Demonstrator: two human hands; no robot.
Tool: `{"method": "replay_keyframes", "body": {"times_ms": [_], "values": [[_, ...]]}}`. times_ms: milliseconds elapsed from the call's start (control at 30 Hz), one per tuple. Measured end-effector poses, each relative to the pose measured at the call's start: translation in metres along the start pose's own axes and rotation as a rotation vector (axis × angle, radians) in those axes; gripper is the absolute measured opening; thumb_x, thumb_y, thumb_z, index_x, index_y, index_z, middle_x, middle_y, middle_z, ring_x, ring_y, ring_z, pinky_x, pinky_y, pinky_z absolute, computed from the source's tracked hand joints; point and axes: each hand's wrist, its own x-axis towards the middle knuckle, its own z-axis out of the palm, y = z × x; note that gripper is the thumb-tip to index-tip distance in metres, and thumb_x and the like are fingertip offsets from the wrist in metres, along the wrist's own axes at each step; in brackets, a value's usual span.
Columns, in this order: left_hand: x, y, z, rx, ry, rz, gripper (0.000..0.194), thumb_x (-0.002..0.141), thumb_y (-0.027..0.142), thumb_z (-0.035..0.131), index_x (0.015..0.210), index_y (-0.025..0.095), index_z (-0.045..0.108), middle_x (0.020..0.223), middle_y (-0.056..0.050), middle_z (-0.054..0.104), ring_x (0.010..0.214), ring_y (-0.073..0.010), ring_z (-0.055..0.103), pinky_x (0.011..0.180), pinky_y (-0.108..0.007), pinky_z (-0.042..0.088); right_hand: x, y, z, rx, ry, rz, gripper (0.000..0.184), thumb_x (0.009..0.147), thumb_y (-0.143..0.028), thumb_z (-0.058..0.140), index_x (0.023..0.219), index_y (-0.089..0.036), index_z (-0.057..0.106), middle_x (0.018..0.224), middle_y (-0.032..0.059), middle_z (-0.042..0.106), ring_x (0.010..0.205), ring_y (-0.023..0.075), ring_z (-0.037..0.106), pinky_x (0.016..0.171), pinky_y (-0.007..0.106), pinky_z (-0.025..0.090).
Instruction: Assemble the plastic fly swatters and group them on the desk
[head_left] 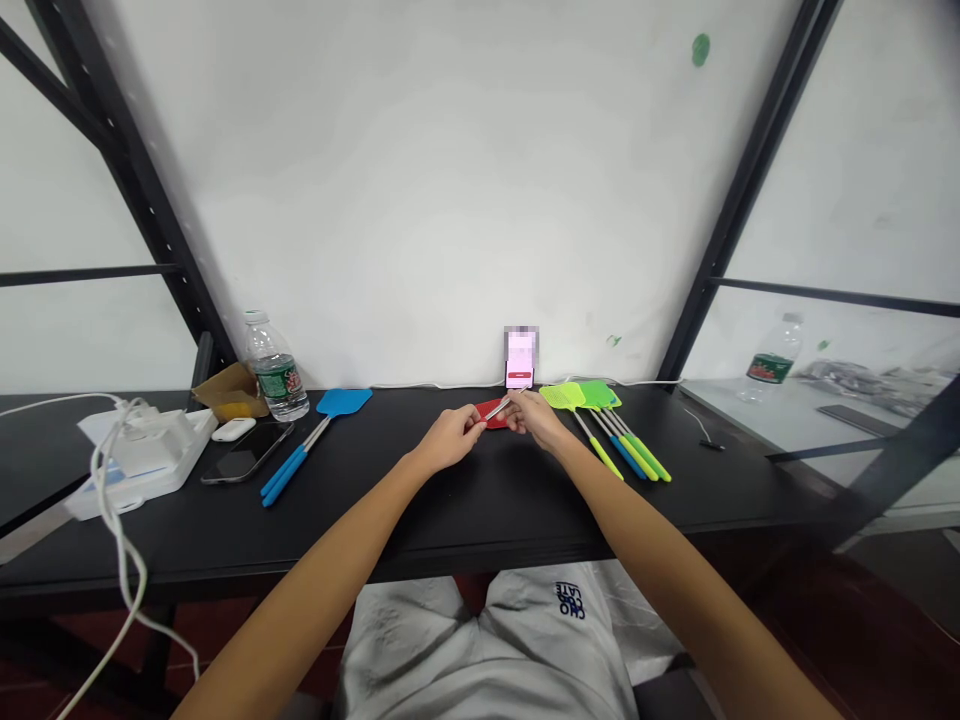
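A red fly swatter [496, 422] is at the middle of the black table, between my two hands. My left hand [452, 438] has its thumb and fingers closed on the near left end of a thin silver rod [496, 408], which crosses over the red head. From the other side my right hand [534, 417] pinches the rod's far end, fingers closed. Whether the rod is joined to the red head is hidden. Just right of my right hand lie several yellow, green and blue fly swatters [592, 396], stacked with their handles toward me.
Blue fly swatters [343, 402] lie left. Past them are a water bottle [276, 370], a dark phone [247, 454], a white earbud case [233, 429], a cardboard box [231, 392] and a power strip [161, 465] with cables. A lit phone [520, 358] leans on the wall.
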Motion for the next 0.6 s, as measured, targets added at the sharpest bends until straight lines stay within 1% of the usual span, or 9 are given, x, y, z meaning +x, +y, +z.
{"method": "replay_keyframes", "body": {"times_ms": [67, 100, 200, 333, 467, 533, 600], "values": [[0.000, 0.000, 0.001, 0.005, 0.004, 0.001, 0.021, 0.091, 0.037, 0.048, 0.085, 0.020, 0.058, 0.072, -0.001, 0.066, 0.064, -0.0139, 0.058, 0.062, -0.024, 0.042, -0.002, 0.003, 0.004, -0.007, -0.113, 0.006, 0.034, 0.087, -0.048, 0.056, 0.081, -0.015, 0.060, 0.069, 0.0078, 0.070, 0.043, 0.0098, 0.053, 0.036, 0.019, 0.029], [0.000, 0.000, 0.001, 0.010, 0.006, 0.003, 0.021, 0.091, 0.037, 0.048, 0.085, 0.019, 0.058, 0.072, -0.001, 0.065, 0.064, -0.0138, 0.057, 0.062, -0.024, 0.042, -0.002, 0.004, 0.005, -0.012, -0.143, 0.004, 0.036, 0.087, -0.050, 0.056, 0.080, -0.015, 0.061, 0.070, 0.0081, 0.071, 0.043, 0.0095, 0.053, 0.036, 0.019, 0.029], [-0.001, -0.001, 0.002, 0.035, 0.021, 0.008, 0.019, 0.091, 0.035, 0.048, 0.085, 0.020, 0.057, 0.070, 0.000, 0.064, 0.062, -0.0132, 0.056, 0.060, -0.024, 0.039, -0.002, 0.005, 0.005, -0.037, -0.163, 0.000, 0.040, 0.087, -0.052, 0.056, 0.078, -0.014, 0.063, 0.071, 0.0083, 0.070, 0.043, 0.0087, 0.052, 0.036, 0.019, 0.029], [-0.001, -0.002, 0.001, 0.083, 0.028, 0.005, 0.014, 0.090, 0.032, 0.049, 0.086, 0.021, 0.056, 0.065, 0.002, 0.059, 0.059, -0.0123, 0.051, 0.058, -0.023, 0.035, -0.002, 0.005, 0.004, -0.110, -0.204, 0.023, 0.040, 0.089, -0.051, 0.055, 0.080, -0.014, 0.065, 0.075, 0.0092, 0.070, 0.046, 0.0089, 0.053, 0.037, 0.018, 0.030], [0.000, -0.002, 0.001, 0.119, 0.010, 0.010, 0.019, 0.092, 0.034, 0.046, 0.086, 0.021, 0.058, 0.069, 0.001, 0.061, 0.063, -0.0134, 0.053, 0.060, -0.024, 0.036, -0.001, 0.009, 0.006, -0.212, -0.271, 0.012, 0.038, 0.090, -0.051, 0.054, 0.083, -0.015, 0.066, 0.081, 0.0097, 0.070, 0.054, 0.0104, 0.056, 0.040, 0.019, 0.033], [0.001, -0.003, 0.001, 0.158, 0.018, -0.025, 0.022, 0.094, 0.035, 0.043, 0.086, 0.021, 0.058, 0.073, -0.001, 0.063, 0.065, -0.0145, 0.056, 0.062, -0.025, 0.037, 0.001, 0.012, 0.007, -0.294, -0.265, -0.023, 0.036, 0.091, -0.049, 0.053, 0.087, -0.016, 0.066, 0.083, 0.0087, 0.070, 0.059, 0.0121, 0.058, 0.043, 0.020, 0.036], [0.002, -0.005, 0.000, 0.227, 0.045, -0.110, 0.023, 0.095, 0.036, 0.041, 0.086, 0.021, 0.058, 0.077, -0.004, 0.065, 0.068, -0.0164, 0.058, 0.064, -0.026, 0.038, 0.003, 0.015, 0.004, -0.449, -0.175, -0.106, 0.034, 0.091, -0.047, 0.052, 0.088, -0.017, 0.067, 0.084, 0.0068, 0.070, 0.067, 0.0136, 0.061, 0.051, 0.022, 0.041]]}}
